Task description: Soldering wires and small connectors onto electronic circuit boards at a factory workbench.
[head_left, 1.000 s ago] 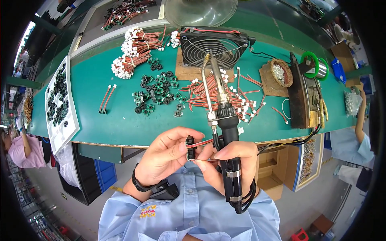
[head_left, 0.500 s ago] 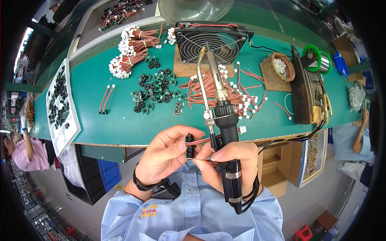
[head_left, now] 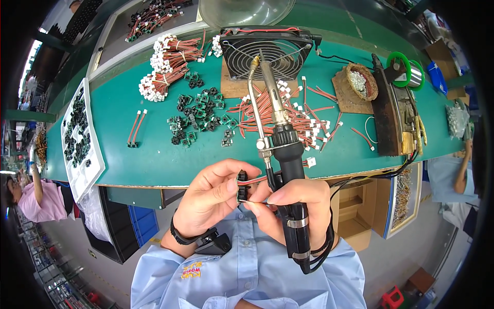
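My left hand (head_left: 210, 194) is closed, pinching a small black component with a green board edge (head_left: 242, 192) between thumb and fingers, just in front of the table edge. A red and white wire pair (head_left: 256, 180) runs from beside the component toward a white connector (head_left: 310, 161). My right hand (head_left: 304, 203) is wrapped round a black soldering iron (head_left: 291, 162) with a thin metal tube clamped alongside. Its tip points away from me, toward the fan and apart from the component. The right thumb and finger also pinch something thin and dark by the component, partly hidden.
A black fan (head_left: 267, 54) stands behind a heap of red wires (head_left: 260, 110). Left of it lie black-and-green components (head_left: 198, 116), bundled wires (head_left: 157, 85) and a white tray (head_left: 96, 165). A basket of white pellets (head_left: 371, 77) and a green solder spool (head_left: 401, 64) are at right.
The whole view has shifted slightly. Both hands keep nearly the same pose and hold; the soldering iron leans very slightly more to the left.
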Action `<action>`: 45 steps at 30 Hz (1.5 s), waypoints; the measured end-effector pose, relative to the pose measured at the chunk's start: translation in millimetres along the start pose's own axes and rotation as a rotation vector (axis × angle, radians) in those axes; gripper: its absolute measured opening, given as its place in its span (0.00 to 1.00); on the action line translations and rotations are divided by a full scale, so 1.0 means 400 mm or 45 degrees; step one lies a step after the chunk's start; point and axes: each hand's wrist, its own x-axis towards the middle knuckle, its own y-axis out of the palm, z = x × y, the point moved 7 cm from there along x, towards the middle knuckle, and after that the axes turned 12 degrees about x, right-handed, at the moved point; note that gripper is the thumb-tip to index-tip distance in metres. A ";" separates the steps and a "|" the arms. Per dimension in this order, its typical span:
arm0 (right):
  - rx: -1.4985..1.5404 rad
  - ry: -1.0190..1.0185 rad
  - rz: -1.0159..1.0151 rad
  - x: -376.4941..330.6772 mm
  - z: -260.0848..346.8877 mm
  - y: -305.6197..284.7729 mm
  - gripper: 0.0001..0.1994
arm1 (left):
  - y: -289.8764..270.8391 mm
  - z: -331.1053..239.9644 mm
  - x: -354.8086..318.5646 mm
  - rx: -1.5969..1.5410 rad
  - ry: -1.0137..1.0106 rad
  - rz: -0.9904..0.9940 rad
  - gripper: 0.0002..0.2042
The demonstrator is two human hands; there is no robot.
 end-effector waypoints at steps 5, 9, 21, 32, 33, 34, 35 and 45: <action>0.000 0.015 0.008 0.000 0.002 -0.005 0.20 | -0.005 -0.001 0.000 0.028 0.005 -0.037 0.14; -0.043 0.001 0.028 0.000 0.004 -0.006 0.20 | -0.010 -0.003 -0.002 0.076 0.033 -0.079 0.13; 0.019 0.030 -0.014 -0.005 -0.009 -0.009 0.20 | -0.008 0.001 -0.001 0.132 0.068 -0.099 0.13; 0.043 -0.028 -0.015 0.003 -0.002 -0.007 0.21 | 0.014 0.037 0.004 -0.198 -0.118 0.057 0.14; 0.052 -0.035 -0.014 0.005 -0.001 -0.007 0.21 | 0.014 0.038 0.005 -0.197 -0.121 0.057 0.14; 0.061 -0.042 -0.013 0.006 0.000 -0.007 0.21 | 0.018 0.038 0.007 -0.215 -0.113 0.080 0.14; 0.070 -0.049 -0.012 0.007 0.001 -0.007 0.21 | 0.022 0.037 0.009 -0.234 -0.105 0.104 0.14; 0.138 0.012 -0.066 -0.002 -0.002 -0.008 0.19 | 0.031 0.035 0.014 -0.305 -0.066 0.184 0.13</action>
